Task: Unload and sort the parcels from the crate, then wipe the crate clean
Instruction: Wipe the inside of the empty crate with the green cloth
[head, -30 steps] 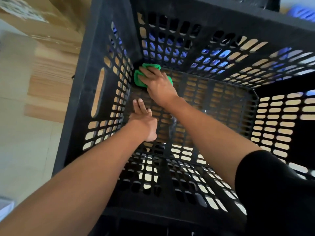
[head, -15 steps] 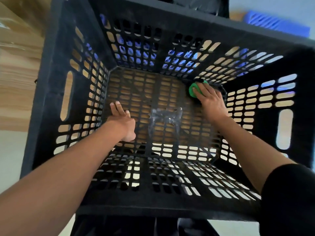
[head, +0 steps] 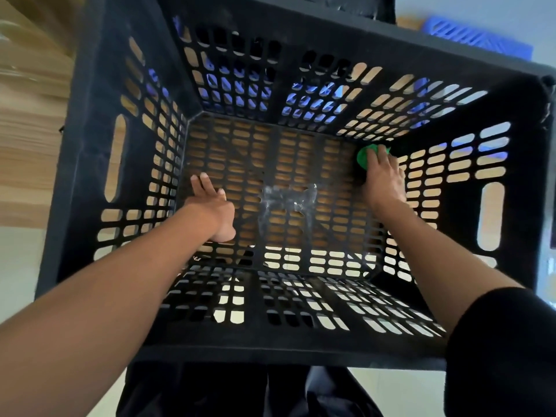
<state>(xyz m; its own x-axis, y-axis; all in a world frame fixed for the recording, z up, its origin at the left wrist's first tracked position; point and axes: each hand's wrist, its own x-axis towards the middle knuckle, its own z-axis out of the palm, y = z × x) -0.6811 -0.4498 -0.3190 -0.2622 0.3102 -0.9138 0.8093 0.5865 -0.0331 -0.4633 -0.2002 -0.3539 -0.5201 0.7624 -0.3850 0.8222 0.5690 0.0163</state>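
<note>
Both arms reach down into the black crate [head: 90, 164]. The right hand [head: 383, 180] presses a green cloth [head: 364, 156] into the floor's far right corner, right of frame centre, fingers flat over it. The left hand [head: 210, 206] rests open on the floor's left side, well apart from the cloth.

Head view into a black slatted crate [head: 99, 164]. The right hand [head: 383, 179] presses a green cloth [head: 365, 156] into the floor's far right corner; the left hand [head: 212, 206] lies flat, fingers straight, on the floor's left side. A clear film patch [head: 287, 197] sits mid-floor between them.
</note>
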